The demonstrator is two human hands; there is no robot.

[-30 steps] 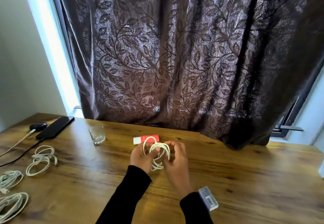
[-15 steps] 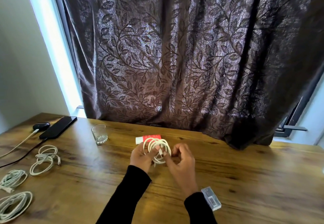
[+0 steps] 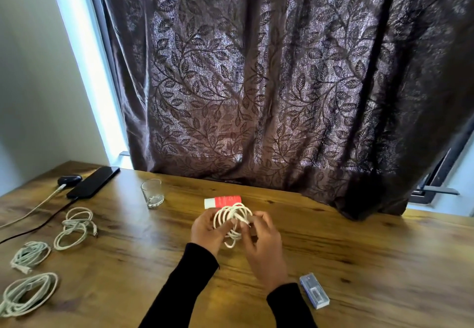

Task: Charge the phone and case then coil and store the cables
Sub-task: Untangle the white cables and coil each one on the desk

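Both hands up off the surface, mid-table. Left hand grips the white cable coil to keep the loops stacked; right hand pinches its loose end, probably to wrap it. Phone and case plugged in far left, three coiled cables parked beside them.

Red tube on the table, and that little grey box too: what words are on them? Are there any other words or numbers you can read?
Red tube: white print near its right end, too blurred to read.
Grey box: a pale window or label, no letters readable.
Phone: dark screen, no text shows.
Nothing else carries readable words or numbers.
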